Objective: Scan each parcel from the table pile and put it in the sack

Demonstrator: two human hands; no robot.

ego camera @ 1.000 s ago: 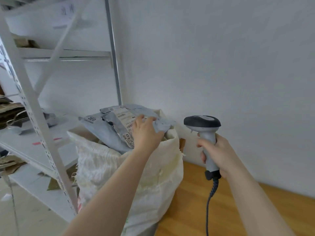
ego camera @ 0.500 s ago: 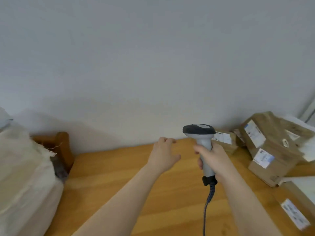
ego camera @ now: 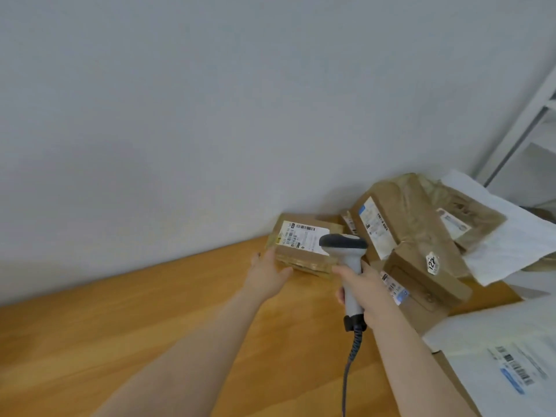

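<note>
A flat brown parcel point(ego camera: 304, 249) with a white label lies on the wooden table point(ego camera: 150, 326) against the wall. My left hand point(ego camera: 267, 273) reaches its near left corner, fingers straight, touching or almost touching it. My right hand point(ego camera: 365, 291) grips the grey barcode scanner point(ego camera: 346, 254) by its handle, head upright, just right of that parcel. Behind the scanner is the pile: a large taped brown parcel point(ego camera: 400, 224), a smaller brown box point(ego camera: 427, 275) with a round sticker, and white mailers point(ego camera: 511, 242). The sack is out of view.
A white parcel point(ego camera: 505, 365) with a barcode label lies at the near right edge of the table. The scanner's coiled cable point(ego camera: 350, 356) hangs down toward me. A white shelf upright point(ego camera: 523, 127) stands at the far right. A plain wall backs the table.
The view has swung right, away from the sack. My left hand let go of the grey mailer there and has moved across the table to the flat brown parcel. The scanner stays in my right hand.
</note>
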